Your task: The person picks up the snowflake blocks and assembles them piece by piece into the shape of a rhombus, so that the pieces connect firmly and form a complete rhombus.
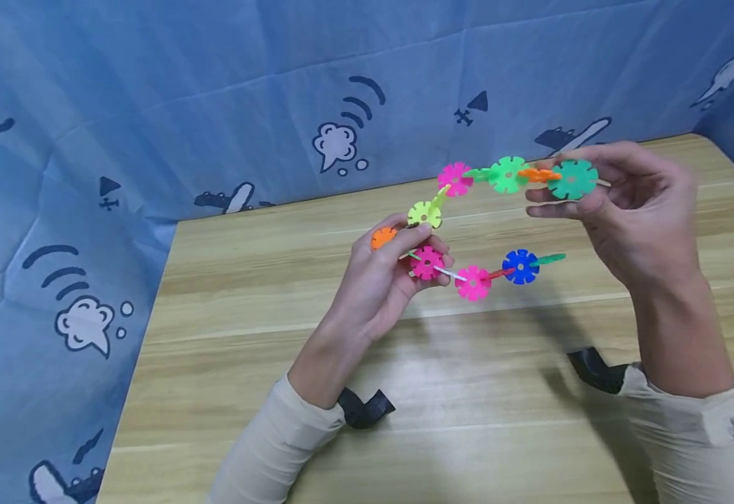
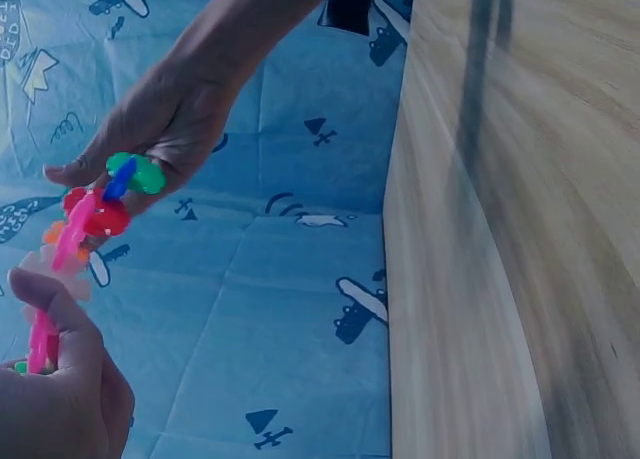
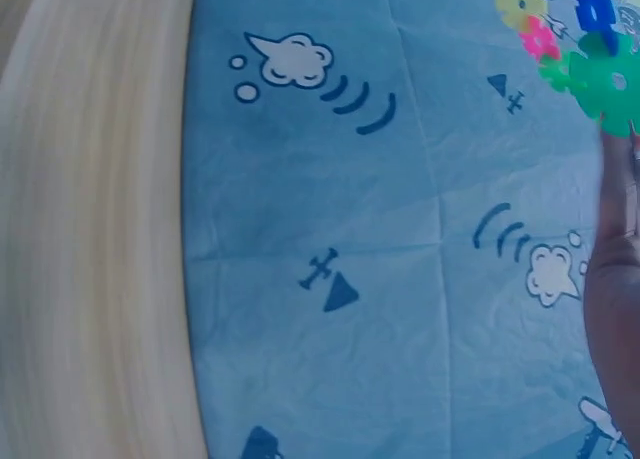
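Notched plastic snowflake discs are joined edge to edge in a chain bent like a U, held up above the table. My left hand grips the bend, its thumb lying over it near an orange disc and a yellow disc. At the upper end, my right hand pinches the teal-green disc between thumb and fingers. The lower strand sticks out free to the right, past a pink disc and a blue disc, ending in a green disc seen edge-on. In the left wrist view, pink and red discs overlap the right hand.
A wood-grain table lies beneath both hands. Blue printed cloth hangs behind and along the left side. Black straps stick out at both sleeve cuffs.
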